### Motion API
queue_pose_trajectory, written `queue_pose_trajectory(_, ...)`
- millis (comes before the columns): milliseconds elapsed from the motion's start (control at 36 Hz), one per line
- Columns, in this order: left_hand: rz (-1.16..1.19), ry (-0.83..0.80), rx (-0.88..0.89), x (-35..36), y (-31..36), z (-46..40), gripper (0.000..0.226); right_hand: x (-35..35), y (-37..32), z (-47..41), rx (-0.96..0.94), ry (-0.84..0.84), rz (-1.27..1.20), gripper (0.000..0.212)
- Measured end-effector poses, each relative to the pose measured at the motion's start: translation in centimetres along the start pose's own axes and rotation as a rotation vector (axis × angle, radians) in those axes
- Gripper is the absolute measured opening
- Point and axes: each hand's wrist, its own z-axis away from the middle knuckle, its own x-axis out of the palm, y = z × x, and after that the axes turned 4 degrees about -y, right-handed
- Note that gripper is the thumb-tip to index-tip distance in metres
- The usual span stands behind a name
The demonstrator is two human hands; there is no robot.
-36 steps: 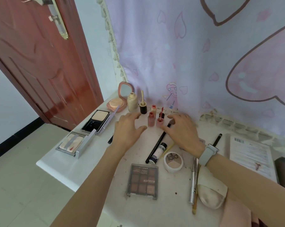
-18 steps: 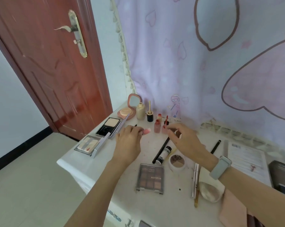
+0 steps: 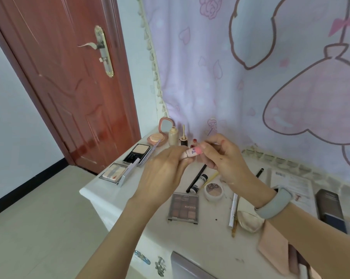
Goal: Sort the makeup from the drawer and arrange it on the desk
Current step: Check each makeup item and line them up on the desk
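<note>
Above a white desk (image 3: 113,200) scattered with makeup, the left hand (image 3: 162,174) and right hand (image 3: 224,158) meet, fingers curled, each pinching one end of a small pink tube (image 3: 191,153) raised between them.

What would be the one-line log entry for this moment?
left hand: holds pink tube | right hand: pinches tube's other end | tube: lifted above desk | eyeshadow palette: flat on desk

Both bare forearms reach forward and converge. The left hand (image 3: 162,172), back facing up, curls its fingers around one end of a small pink-and-cream plastic tube (image 3: 191,153); the right hand (image 3: 223,158) pinches the pink end, a grey band on its wrist (image 3: 273,203).
</note>
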Motion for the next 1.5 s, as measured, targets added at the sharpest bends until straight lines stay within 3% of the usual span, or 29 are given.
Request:
queue_pose_trajectory(111, -0.131, -0.014, 0.03, 0.5, 1.0, 0.3, 0.037, -0.2, 0.2, 0.6, 0.001, 0.013, 0.095, 0.008)
queue_pose_trajectory(222, -0.121, -0.046, 0.017, 1.1, 1.4, 0.4, 0.024, -0.6, 0.3, 0.8, -0.024, -0.013, 0.118, 0.008)
queue_pose_trajectory(500, -0.063, -0.037, 0.027, 1.4, -0.1, 0.3, 0.034, -1.6, 0.1, 0.8, -0.045, -0.118, 0.216, 0.007)
queue_pose_trajectory(611, 0.028, -0.193, -0.2, 2.8, -1.8, 0.6, 0.048, -2.5, 1.0, -0.1, 0.134, 0.01, 0.059, 0.005)
queue_pose_trajectory(694, 0.443, -0.233, -0.522, 3.4, -3.2, 0.9, 0.036, -3.8, 1.8, -0.9, 0.302, 0.177, -0.225, 0.01)
queue_pose_trajectory(778, 0.696, -0.155, -0.699, 3.4, -4.3, 1.4, 0.025, -4.6, 2.8, -0.8, 0.396, 0.162, -0.487, 0.01)
queue_pose_trajectory(861, 0.854, -0.093, -0.753, 3.8, -4.8, 1.4, 0.018, -4.7, 3.9, -0.5, 0.409, 0.079, -0.561, 0.02)
queue_pose_trajectory(917, 0.839, -0.093, -0.771, 4.5, -5.0, 1.3, 0.015, -4.6, 4.5, -0.5, 0.392, 0.037, -0.473, 0.016)
queue_pose_trajectory(1056, 0.856, 0.016, -0.788, 6.6, -5.7, 0.5, 0.012, -3.7, 5.9, -1.0, 0.345, 0.051, 0.043, 0.015)
queue_pose_trajectory(1250, 0.702, 0.032, -0.722, 8.9, -6.8, -1.1, 0.014, -2.5, 8.8, -2.7, 0.174, 0.05, 0.47, 0.006)
queue_pose_trajectory(1500, 0.492, -0.091, -0.615, 12.3, -8.3, -2.5, 0.006, -2.1, 12.2, -4.4, 0.154, 0.055, 1.115, 0.02)
